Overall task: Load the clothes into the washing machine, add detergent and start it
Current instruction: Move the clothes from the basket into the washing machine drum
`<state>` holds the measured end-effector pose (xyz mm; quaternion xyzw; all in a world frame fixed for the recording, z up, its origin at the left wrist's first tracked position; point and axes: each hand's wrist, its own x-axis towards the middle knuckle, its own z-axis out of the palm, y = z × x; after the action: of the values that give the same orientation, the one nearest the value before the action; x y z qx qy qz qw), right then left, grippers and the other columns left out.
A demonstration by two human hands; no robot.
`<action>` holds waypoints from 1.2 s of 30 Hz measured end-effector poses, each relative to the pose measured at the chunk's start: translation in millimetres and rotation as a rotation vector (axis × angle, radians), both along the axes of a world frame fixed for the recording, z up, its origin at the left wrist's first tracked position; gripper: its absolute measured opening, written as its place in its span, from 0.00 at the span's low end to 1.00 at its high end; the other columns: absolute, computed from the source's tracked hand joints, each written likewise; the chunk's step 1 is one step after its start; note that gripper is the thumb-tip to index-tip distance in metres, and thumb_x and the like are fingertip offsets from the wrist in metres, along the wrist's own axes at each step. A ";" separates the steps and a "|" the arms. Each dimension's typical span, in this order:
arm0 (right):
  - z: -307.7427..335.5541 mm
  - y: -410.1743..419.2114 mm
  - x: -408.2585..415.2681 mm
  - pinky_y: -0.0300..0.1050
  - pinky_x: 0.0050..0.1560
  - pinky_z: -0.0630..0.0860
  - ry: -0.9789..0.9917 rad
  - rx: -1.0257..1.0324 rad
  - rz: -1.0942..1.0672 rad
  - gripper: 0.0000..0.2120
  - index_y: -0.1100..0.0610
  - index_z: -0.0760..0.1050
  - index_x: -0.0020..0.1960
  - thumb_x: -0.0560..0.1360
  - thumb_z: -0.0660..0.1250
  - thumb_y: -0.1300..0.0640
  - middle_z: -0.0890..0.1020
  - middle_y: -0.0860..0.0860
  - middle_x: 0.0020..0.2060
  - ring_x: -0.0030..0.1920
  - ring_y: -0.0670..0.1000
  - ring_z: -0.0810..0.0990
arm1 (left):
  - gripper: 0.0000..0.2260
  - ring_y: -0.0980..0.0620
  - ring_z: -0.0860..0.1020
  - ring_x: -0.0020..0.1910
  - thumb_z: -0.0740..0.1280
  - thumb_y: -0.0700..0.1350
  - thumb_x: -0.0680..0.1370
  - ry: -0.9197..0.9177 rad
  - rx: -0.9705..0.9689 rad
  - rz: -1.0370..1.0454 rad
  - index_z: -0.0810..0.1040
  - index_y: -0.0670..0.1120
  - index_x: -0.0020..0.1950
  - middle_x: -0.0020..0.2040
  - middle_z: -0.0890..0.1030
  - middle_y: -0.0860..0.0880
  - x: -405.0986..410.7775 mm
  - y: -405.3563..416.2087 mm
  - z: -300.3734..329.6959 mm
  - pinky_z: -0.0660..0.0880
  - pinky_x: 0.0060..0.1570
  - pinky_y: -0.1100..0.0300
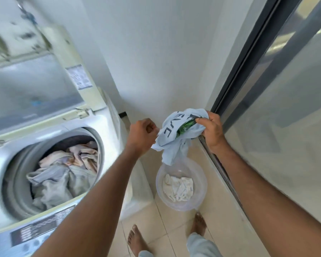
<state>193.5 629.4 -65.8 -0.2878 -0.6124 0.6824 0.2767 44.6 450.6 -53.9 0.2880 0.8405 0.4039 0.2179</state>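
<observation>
While the right hand (212, 131) grips a pale-blue shirt (174, 135), the left hand (143, 134) pinches its edge.

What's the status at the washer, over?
Right hand grips light blue shirt; left hand pinches its edge. Washer drum open, part-loaded. One cloth left in basin. Path clear.

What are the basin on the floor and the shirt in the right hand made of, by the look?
Basin: looks like thin translucent plastic, slightly frosted; the floor tiles and the white cloth inside show through its wall. Shirt: soft light-blue fabric, probably cotton knit, matte; it crumples and hangs limp from the right hand.
</observation>
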 end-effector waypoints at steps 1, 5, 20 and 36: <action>19.5 -4.7 -7.1 0.48 0.45 0.75 0.019 0.011 0.007 0.11 0.56 0.85 0.45 0.69 0.64 0.63 0.84 0.55 0.40 0.44 0.56 0.81 | 0.06 0.41 0.82 0.36 0.69 0.40 0.76 0.029 0.003 0.007 0.78 0.46 0.39 0.36 0.82 0.44 -7.1 -11.4 12.3 0.81 0.40 0.47; 88.9 -34.4 -44.7 0.46 0.43 0.76 0.115 0.012 0.073 0.10 0.56 0.84 0.45 0.70 0.65 0.62 0.83 0.55 0.40 0.43 0.56 0.81 | 0.05 0.48 0.83 0.31 0.70 0.42 0.76 0.142 -0.013 0.064 0.79 0.45 0.40 0.34 0.83 0.46 -39.8 -66.0 49.0 0.82 0.42 0.48; 224.3 -248.6 -214.9 0.44 0.42 0.78 0.474 -0.208 0.303 0.11 0.54 0.85 0.38 0.67 0.64 0.63 0.84 0.52 0.36 0.39 0.52 0.83 | 0.05 0.47 0.84 0.29 0.67 0.38 0.73 0.161 -0.084 0.433 0.79 0.41 0.37 0.32 0.83 0.44 -125.4 -321.3 71.7 0.78 0.30 0.59; 24.5 -302.9 -233.8 0.51 0.52 0.80 -0.971 0.741 0.563 0.15 0.50 0.79 0.61 0.76 0.63 0.54 0.82 0.57 0.58 0.55 0.62 0.81 | 0.04 0.47 0.84 0.30 0.71 0.38 0.77 -0.112 -0.103 0.474 0.79 0.39 0.44 0.37 0.84 0.41 -149.2 -416.9 15.7 0.84 0.37 0.43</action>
<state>-40.3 326.5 -41.2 -0.2776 -0.9127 0.2663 -0.1381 -104.6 33.7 -38.2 0.0484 0.8907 0.4156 0.1779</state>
